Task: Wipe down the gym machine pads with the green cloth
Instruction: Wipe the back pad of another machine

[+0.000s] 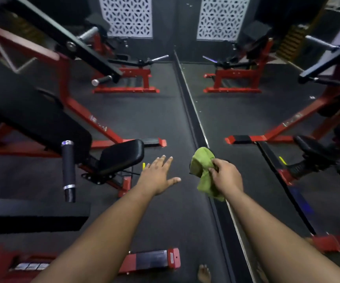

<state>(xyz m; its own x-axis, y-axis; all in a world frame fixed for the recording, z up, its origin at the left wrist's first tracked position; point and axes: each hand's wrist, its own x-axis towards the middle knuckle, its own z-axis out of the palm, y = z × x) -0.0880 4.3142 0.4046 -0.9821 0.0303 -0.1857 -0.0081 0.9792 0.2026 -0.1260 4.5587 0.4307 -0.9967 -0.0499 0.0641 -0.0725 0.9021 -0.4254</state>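
Note:
My right hand [226,175] grips a crumpled green cloth [203,166], held in the air over the dark floor close to a wall mirror. My left hand [158,174] is stretched forward with its fingers spread and holds nothing. It hovers just right of a small black seat pad [122,155] on a red machine. A long black back pad [32,117] slopes up to the left of that seat. Neither hand touches a pad.
A black grip handle [68,170] stands upright left of the seat. Red machine frames [97,121] cross the floor, with a red foot [154,260] near my bare foot [204,273]. The mirror's edge [193,111] runs down the middle; another red machine [128,78] stands farther back.

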